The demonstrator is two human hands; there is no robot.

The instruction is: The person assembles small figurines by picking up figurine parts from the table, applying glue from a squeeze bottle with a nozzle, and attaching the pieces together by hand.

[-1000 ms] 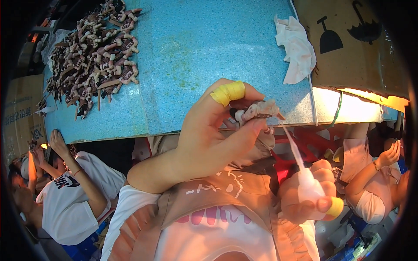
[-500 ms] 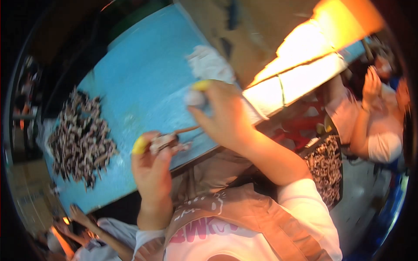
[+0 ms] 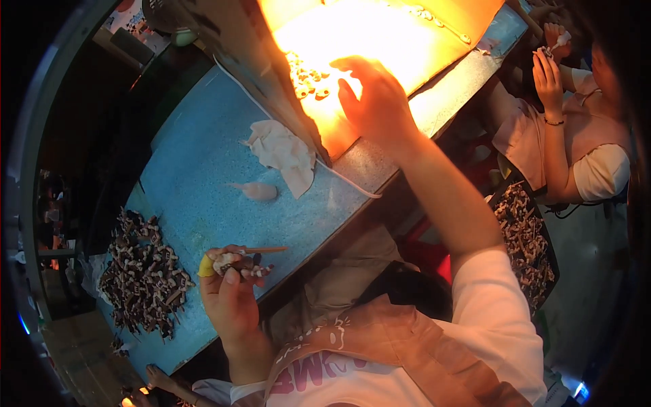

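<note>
My left hand (image 3: 232,298), with a yellow cover on one finger, pinches a small brown-and-white figurine (image 3: 224,263) with striped parts, above the near edge of the blue table (image 3: 203,169). A thin tan stick (image 3: 270,249) juts out to the right beside the figurine; whether it is part of it I cannot tell. My right hand (image 3: 380,105) reaches over a brightly lit cardboard surface, thumb and forefinger apart. Close to its fingertips lie several small round pieces (image 3: 308,80) with dark centres. Glare washes out part of that spot. A white squeeze bottle (image 3: 259,191) lies on the table.
A crumpled white tissue (image 3: 285,152) and a white cable (image 3: 349,184) lie beside the cardboard (image 3: 251,51). A heap of small dark-and-white pieces (image 3: 146,278) covers the table's left. To the right stand a filled dark bin (image 3: 522,244) and a seated person (image 3: 576,129).
My right hand has let go of the white bottle, which now lies on the table, and moved up and right over the lit cardboard. My left hand still holds the figurine.
</note>
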